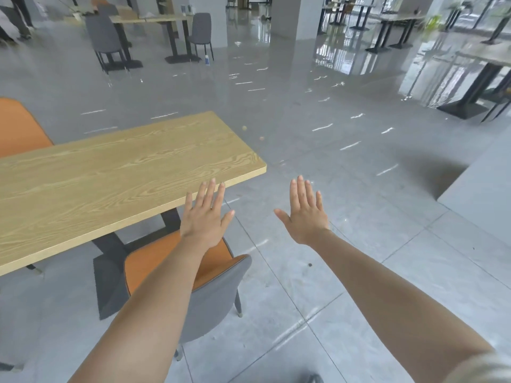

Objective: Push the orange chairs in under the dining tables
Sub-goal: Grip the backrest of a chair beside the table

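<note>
Both hands were spread flat and empty: the left hand (205,217) over the table (110,175) corner, the right hand (305,214) beyond it over bare floor (331,286). One orange chair (210,275) sat part-tucked beneath that corner; another chair (19,128) stood across the table.

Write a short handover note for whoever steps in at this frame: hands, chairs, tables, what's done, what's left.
Left hand: open, fingers spread, empty, raised above the near chair, touching nothing.
Right hand: open, empty, out over bare floor.
Near chair: orange seat, grey back, at the near side of the wooden table. Its seat front sits under the table edge; the back stands out toward the person. It looks largely pushed in.
Second orange chair: at the table's far side, left edge of view. Only its back shows, so how far in it sits cannot be told.
Left: check the far chair, then any other tables.
</note>
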`<state>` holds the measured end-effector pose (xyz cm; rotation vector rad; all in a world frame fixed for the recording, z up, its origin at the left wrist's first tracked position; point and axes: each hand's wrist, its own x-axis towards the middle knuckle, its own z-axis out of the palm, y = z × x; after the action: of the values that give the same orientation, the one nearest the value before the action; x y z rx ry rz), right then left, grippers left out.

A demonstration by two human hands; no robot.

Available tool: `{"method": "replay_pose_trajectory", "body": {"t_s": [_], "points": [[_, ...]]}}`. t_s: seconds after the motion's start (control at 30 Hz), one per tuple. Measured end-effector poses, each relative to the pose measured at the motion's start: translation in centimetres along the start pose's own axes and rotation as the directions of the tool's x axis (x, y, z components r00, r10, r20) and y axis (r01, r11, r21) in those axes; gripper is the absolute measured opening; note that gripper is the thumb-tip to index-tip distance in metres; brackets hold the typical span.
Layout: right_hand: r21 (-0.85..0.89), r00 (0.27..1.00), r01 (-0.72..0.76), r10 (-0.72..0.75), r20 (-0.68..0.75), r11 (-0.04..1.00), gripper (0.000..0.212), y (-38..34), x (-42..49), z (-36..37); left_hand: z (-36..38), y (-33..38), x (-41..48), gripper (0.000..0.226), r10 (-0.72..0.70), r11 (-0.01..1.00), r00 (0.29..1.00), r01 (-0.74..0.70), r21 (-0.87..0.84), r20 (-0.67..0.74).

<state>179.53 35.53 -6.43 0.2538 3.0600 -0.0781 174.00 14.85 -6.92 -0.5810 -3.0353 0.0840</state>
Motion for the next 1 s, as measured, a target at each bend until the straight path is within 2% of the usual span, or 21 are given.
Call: {"method": "replay_pose_trajectory", "body": {"t_s": [0.13,0.3,0.47,0.63,0.77,0.87,1.0], "points": [[0.016,1.0,-0.022,0.022,-0.006,1.0,0.074,5.6,4.5,0.1,0.5,4.2,6.1,0.064,0.011,1.0,0.999,-0.011,0.005,-0.036],[0.027,0.999,0.048,-0.048,-0.018,0.998,0.074,12.4,11.0,-1.6,-0.3,9.6,14.4,0.065,-0.035,0.999,0.998,0.034,-0.012,-0.054],[0.01,0.993,0.112,-0.112,-0.048,0.994,0.075,17.8,19.3,-4.1,-1.0,13.6,22.7,0.086,-0.072,0.996,0.995,0.069,-0.049,-0.063],[-0.048,0.986,0.149,-0.152,-0.064,0.988,0.075,21.4,28.8,-5.0,0.2,15.5,31.5,0.07,-0.119,0.992,0.991,0.116,-0.049,-0.058],[-0.052,0.98,0.179,-0.183,-0.08,0.982,0.075,23.3,37.5,-5.1,1.9,16.1,39.8,0.082,-0.151,0.983,0.984,0.139,-0.12,-0.098],[-0.053,0.974,0.217,-0.22,-0.052,0.975,0.075,24.1,44.5,-4.8,3.0,16.1,46.7,0.064,-0.177,0.98,0.983,0.17,-0.107,-0.058],[-0.085,0.963,0.27,-0.271,0.006,0.959,0.091,24.6,53.7,-5.6,2.8,15.0,55.8,0.063,-0.234,0.966,0.971,0.228,-0.12,-0.042]]}}
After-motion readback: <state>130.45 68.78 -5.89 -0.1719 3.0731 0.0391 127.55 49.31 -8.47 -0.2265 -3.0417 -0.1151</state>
